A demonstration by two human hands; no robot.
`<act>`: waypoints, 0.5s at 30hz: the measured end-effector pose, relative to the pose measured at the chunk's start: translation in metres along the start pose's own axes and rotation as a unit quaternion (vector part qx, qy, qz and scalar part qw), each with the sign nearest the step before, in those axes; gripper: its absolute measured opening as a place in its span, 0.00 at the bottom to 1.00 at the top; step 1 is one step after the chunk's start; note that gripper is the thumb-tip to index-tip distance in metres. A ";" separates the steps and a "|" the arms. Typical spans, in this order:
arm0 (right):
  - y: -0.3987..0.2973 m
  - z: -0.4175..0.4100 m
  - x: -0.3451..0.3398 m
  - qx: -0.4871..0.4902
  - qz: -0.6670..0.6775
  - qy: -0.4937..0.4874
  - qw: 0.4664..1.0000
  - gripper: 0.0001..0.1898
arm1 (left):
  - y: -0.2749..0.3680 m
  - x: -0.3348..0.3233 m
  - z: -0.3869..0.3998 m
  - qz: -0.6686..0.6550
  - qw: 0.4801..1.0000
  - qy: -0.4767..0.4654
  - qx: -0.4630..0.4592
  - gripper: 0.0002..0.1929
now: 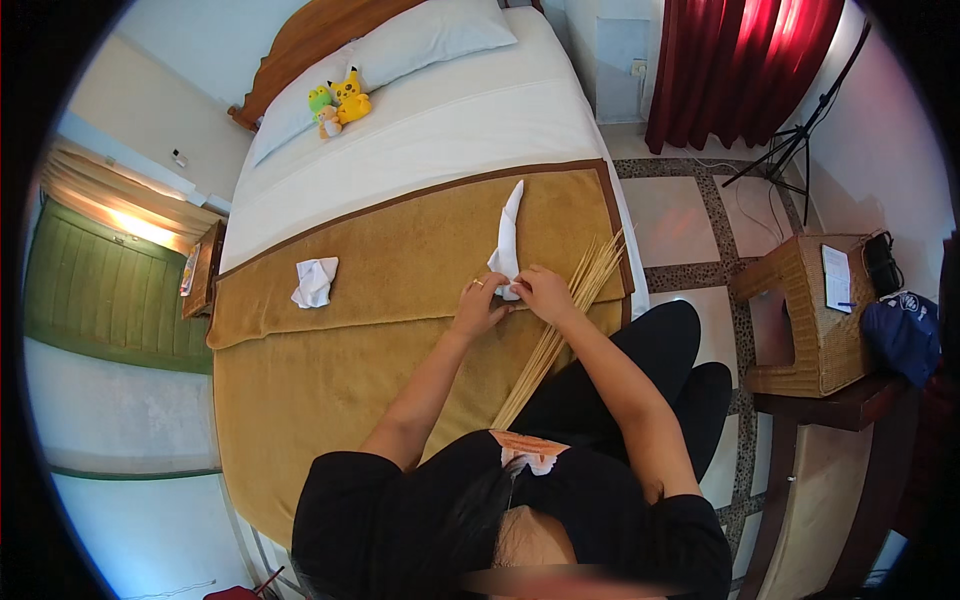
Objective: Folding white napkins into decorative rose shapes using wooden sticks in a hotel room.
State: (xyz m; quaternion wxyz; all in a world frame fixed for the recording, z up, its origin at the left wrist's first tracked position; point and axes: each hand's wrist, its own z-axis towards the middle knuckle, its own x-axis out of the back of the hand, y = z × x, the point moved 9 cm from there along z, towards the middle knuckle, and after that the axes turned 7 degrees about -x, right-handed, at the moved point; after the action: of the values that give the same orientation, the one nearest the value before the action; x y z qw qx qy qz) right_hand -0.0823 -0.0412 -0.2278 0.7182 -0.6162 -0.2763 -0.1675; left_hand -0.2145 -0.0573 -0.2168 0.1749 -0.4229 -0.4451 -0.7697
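Observation:
A long white cloth (508, 232), rolled narrow and tapering to a point at its far end, lies on the brown blanket (390, 247). At its wider near end, my left hand (478, 301) pinches a fold, with a ring on one finger. Close beside it, the fingertips of my right hand (543, 291) grip the same end. Part of that end is hidden behind my fingers. A bundle of thin straw-coloured sticks (541, 358) runs slantwise on the bed, passing beneath my right wrist. Farther left rests a crumpled, folded white cloth (314, 282).
Plush toys (340, 103) lean near the white pillows (435, 39) by the wooden headboard (315, 45). Right of the bed are a wicker table (814, 315) with a notebook (836, 279), a blue bag (902, 330), and a black tripod stand (796, 142). My bent legs (645, 360) are at the bed's right edge.

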 end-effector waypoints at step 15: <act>-0.014 -0.006 0.011 0.053 0.018 0.009 0.998 0.18 | -0.018 0.003 0.017 -0.039 0.999 0.019 0.012 0.18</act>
State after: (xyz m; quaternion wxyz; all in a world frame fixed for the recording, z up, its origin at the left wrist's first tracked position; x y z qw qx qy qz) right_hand -0.0805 -0.0489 -0.2100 0.7552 -0.5808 -0.2671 -0.1447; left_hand -0.2194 -0.0327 -0.2198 0.1584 -0.3880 -0.4670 -0.7786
